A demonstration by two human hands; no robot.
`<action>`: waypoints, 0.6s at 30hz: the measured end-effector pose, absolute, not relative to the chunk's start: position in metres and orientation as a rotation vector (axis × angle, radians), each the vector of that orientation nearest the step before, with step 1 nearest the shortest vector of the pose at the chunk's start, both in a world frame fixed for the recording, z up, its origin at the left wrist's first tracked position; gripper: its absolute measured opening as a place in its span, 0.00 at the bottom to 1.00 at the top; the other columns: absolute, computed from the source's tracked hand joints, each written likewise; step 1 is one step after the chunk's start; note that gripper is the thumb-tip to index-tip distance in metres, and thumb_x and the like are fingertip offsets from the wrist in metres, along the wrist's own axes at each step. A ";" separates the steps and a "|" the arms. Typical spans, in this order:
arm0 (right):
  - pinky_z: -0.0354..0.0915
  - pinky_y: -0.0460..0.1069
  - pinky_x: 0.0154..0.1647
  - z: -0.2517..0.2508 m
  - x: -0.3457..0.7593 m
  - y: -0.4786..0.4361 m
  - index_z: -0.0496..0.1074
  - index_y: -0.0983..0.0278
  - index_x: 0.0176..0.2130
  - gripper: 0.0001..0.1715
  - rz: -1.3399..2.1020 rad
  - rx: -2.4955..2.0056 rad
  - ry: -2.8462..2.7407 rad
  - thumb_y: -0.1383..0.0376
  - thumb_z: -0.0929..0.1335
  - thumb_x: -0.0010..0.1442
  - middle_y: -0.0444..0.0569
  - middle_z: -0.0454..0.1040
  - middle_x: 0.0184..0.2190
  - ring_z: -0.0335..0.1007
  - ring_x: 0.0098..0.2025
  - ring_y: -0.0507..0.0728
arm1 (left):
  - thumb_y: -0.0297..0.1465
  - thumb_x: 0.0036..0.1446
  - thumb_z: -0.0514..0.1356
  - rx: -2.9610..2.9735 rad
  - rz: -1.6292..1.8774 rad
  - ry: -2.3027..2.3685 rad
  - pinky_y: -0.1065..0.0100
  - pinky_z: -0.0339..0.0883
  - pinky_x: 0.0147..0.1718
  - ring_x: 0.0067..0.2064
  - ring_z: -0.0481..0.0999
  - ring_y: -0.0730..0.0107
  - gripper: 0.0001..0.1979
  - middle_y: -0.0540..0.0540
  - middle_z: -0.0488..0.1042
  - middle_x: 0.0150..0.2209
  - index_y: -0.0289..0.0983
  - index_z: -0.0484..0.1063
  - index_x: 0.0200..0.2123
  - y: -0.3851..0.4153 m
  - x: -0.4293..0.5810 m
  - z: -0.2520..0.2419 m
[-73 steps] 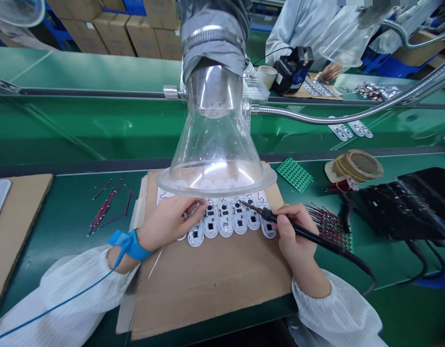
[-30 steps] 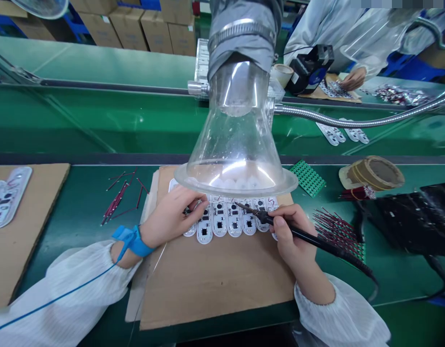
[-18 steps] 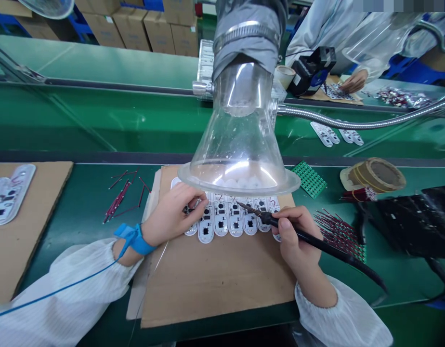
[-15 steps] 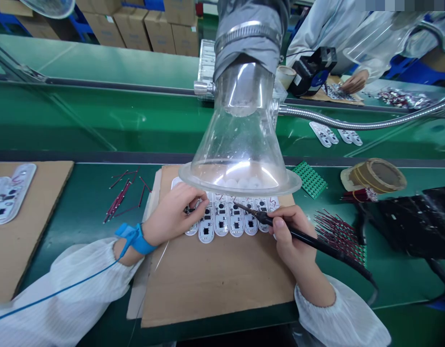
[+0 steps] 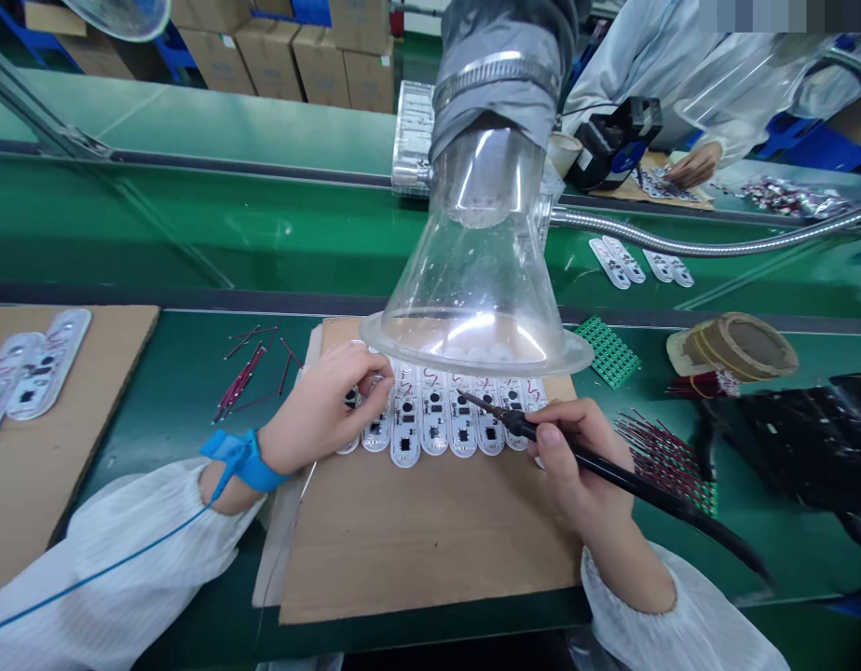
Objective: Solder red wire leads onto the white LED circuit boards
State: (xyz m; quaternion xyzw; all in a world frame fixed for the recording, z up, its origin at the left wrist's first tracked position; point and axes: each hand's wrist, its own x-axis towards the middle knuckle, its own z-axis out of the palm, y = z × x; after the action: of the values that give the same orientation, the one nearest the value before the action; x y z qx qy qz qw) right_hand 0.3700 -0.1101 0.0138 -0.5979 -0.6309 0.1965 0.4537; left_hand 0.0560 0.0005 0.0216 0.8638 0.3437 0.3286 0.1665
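A row of several white oval circuit boards [image 5: 434, 424] lies on a brown cardboard sheet [image 5: 430, 540], partly under a clear fume funnel [image 5: 476, 280]. My right hand [image 5: 577, 457] grips a black soldering iron [image 5: 612, 475], its tip over the boards near the middle of the row. My left hand [image 5: 325, 410], with a blue wrist strap [image 5: 239, 457], pinches a thin solder wire at the left end of the row, fingers resting on the boards.
Loose red wires [image 5: 245, 373] lie left of the cardboard; more red wires [image 5: 658, 447] and a green panel [image 5: 608, 349] lie right. A tape roll [image 5: 742, 345], black equipment [image 5: 800, 438], another cardboard with boards [image 5: 32, 363]. A co-worker's hand [image 5: 692, 168] works beyond the conveyor belt.
The view has drifted, so everything sits a little further right. My hands stay on the boards; the iron tip has shifted slightly along the row.
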 end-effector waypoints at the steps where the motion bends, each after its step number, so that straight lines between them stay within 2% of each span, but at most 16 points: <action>1: 0.70 0.49 0.28 0.016 0.368 -0.110 0.79 0.55 0.46 0.09 0.483 -1.469 -1.531 0.54 0.72 0.77 0.42 0.79 0.29 0.76 0.27 0.55 | 0.26 0.75 0.58 2.435 0.962 1.002 0.65 0.63 0.34 0.33 0.70 0.66 0.08 0.52 0.70 0.31 0.41 0.70 0.40 0.000 0.053 0.021; 7: 0.71 0.49 0.30 0.012 0.353 -0.103 0.78 0.55 0.45 0.11 0.513 -1.455 -1.516 0.53 0.71 0.78 0.42 0.79 0.30 0.78 0.29 0.55 | 0.25 0.75 0.59 2.391 1.004 0.977 0.65 0.62 0.34 0.33 0.68 0.67 0.09 0.53 0.67 0.30 0.41 0.70 0.39 0.001 0.049 0.008; 12: 0.73 0.49 0.29 0.009 0.347 -0.097 0.78 0.56 0.45 0.14 0.480 -1.453 -1.567 0.51 0.70 0.79 0.43 0.80 0.31 0.78 0.28 0.55 | 0.24 0.75 0.58 2.405 0.987 0.971 0.64 0.60 0.33 0.32 0.68 0.66 0.09 0.53 0.68 0.29 0.41 0.70 0.39 0.001 0.052 0.005; 18: 0.71 0.47 0.27 0.004 0.347 -0.098 0.78 0.55 0.46 0.08 0.546 -1.409 -1.566 0.56 0.71 0.78 0.41 0.79 0.30 0.77 0.26 0.54 | 0.25 0.76 0.58 2.415 0.930 0.961 0.64 0.58 0.34 0.31 0.67 0.66 0.10 0.53 0.69 0.29 0.41 0.69 0.38 0.001 0.053 0.008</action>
State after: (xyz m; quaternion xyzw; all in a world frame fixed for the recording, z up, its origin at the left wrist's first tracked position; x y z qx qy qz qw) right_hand 0.3473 -0.0975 0.0042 -0.5735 -0.6374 0.2220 0.4642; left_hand 0.0526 0.0015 0.0084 0.8590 0.3419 0.3307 0.1893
